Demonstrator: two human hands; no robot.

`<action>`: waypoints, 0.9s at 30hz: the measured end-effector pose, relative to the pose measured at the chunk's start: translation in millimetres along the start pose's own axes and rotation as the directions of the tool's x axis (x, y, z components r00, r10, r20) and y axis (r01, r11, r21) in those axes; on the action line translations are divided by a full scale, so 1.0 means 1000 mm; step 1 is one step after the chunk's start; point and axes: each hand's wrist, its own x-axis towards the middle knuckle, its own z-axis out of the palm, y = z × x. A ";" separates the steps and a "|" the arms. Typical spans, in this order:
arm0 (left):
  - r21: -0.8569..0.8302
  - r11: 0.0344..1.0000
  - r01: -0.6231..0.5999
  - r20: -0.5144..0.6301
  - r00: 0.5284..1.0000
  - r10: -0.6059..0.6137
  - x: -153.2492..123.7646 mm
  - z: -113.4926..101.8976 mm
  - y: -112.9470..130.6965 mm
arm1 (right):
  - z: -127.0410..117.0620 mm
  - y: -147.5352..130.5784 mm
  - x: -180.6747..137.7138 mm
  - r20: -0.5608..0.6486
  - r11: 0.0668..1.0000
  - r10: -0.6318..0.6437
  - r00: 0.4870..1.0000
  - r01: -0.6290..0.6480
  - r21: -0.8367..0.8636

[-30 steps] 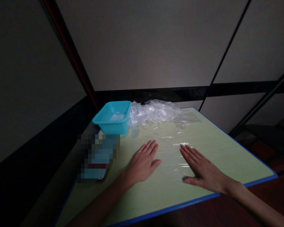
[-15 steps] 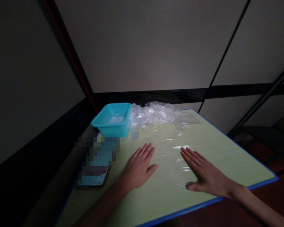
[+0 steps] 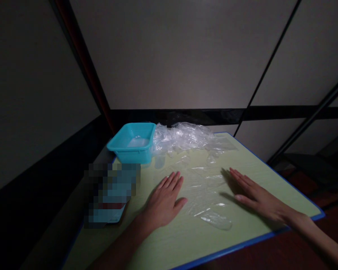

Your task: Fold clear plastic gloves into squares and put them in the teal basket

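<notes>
My left hand (image 3: 165, 204) lies flat with fingers stretched, palm down at the left side of a thin clear plastic glove (image 3: 199, 191) spread on the table. A rounded, finger-like flap (image 3: 217, 220) of this plastic sticks out toward the near edge. To the right of it, my right hand (image 3: 256, 198) is held open just above the table, its fingers straight and its shadow beside it. It holds nothing. Behind the spread glove is a crumpled heap of clear plastic (image 3: 188, 135).
A turquoise basin (image 3: 132, 155) with something whitish inside stands at the back left. Nearer on the left lies a pixelated, flat light-blue object (image 3: 116, 217). The yellow-green table (image 3: 259, 176) has a blue edge, and a pale panelled wall (image 3: 174, 56) rises behind it.
My right hand has lifted off the plastic and moved right, uncovering the finger-like flap. My left hand has stayed in place.
</notes>
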 end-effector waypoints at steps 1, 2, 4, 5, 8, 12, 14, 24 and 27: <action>0.000 1.000 -0.001 0.002 1.000 0.001 0.000 0.000 0.000 | -0.002 -0.002 0.009 -0.012 1.000 -0.004 1.000 0.004 0.008; 0.000 1.000 -0.003 0.001 1.000 0.003 0.000 -0.001 0.000 | -0.003 -0.006 0.020 -0.020 1.000 -0.019 1.000 0.019 0.014; 0.000 1.000 -0.006 -0.006 1.000 0.006 0.000 -0.001 0.000 | 0.000 -0.013 0.042 -0.023 0.998 -0.067 0.997 0.067 0.014; 0.001 1.000 -0.006 -0.008 1.000 0.006 0.000 -0.001 0.000 | 0.003 -0.016 0.053 -0.013 0.996 -0.084 0.996 0.084 0.010; 0.004 1.000 -0.002 -0.011 1.000 0.002 -0.001 -0.001 -0.001 | 0.015 -0.019 0.077 0.043 0.992 -0.123 0.991 0.124 -0.008; -0.006 1.000 -0.006 -0.011 1.000 0.006 -0.001 -0.001 0.000 | 0.026 -0.015 0.085 0.051 0.989 -0.139 0.989 0.141 -0.041; -0.012 1.000 -0.007 -0.011 1.000 0.007 -0.001 -0.001 0.000 | 0.027 -0.013 0.084 0.040 0.989 -0.134 0.990 0.136 -0.054; -0.038 0.999 0.001 0.013 1.000 0.000 -0.004 -0.004 -0.001 | 0.027 -0.013 0.082 0.043 0.989 -0.125 0.991 0.128 -0.074; -0.045 0.999 0.017 0.019 1.000 -0.017 -0.004 -0.006 -0.001 | 0.029 -0.012 0.082 0.007 0.987 -0.140 0.990 0.140 -0.075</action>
